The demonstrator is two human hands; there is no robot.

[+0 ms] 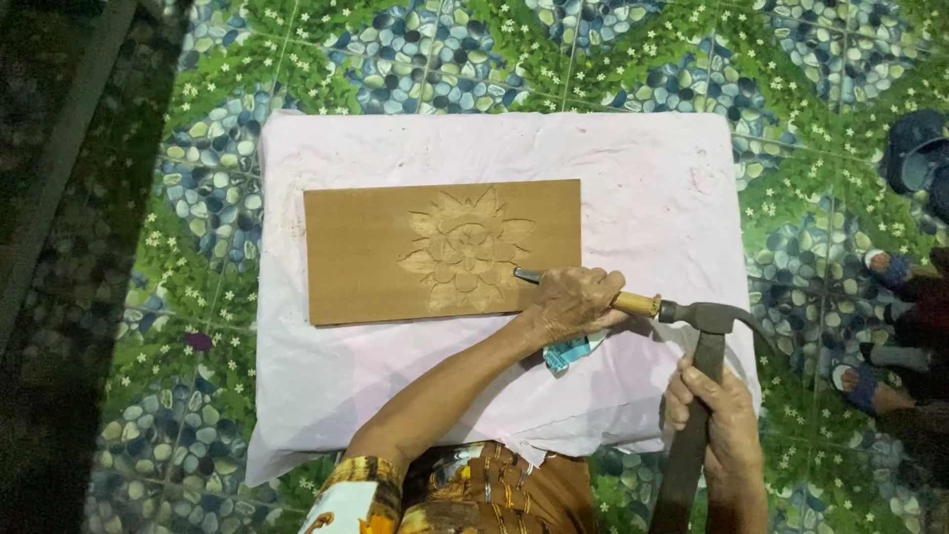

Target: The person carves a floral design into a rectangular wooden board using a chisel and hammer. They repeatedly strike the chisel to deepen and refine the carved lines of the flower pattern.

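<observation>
1. Seen from above: a person carves a flower relief [465,247] into a rectangular wooden board [366,252], which lies flat on a pale pink cloth-covered pad [652,188] set on a pebble-and-leaf patterned tile floor [198,198].
2. Left hand [573,305] is wrapped tight round a chisel [593,294]; the metal tip sits at the flower's lower right edge, the yellowish wooden handle sticks out to the right.
3. Right hand [717,415] is clamped on the dark shaft of a claw hammer [707,321], its head touching or just beside the chisel's butt end.
4. Progress, judged from the board: petals & centre are already cut in, w/ outlines clear. The left half of the board is bare and flat, and work goes on at the flower's lower right rim.
5. A small blue-white wrapper [571,351] lies under the left wrist.
6. Sandals [880,267] sit at the right edge.
</observation>
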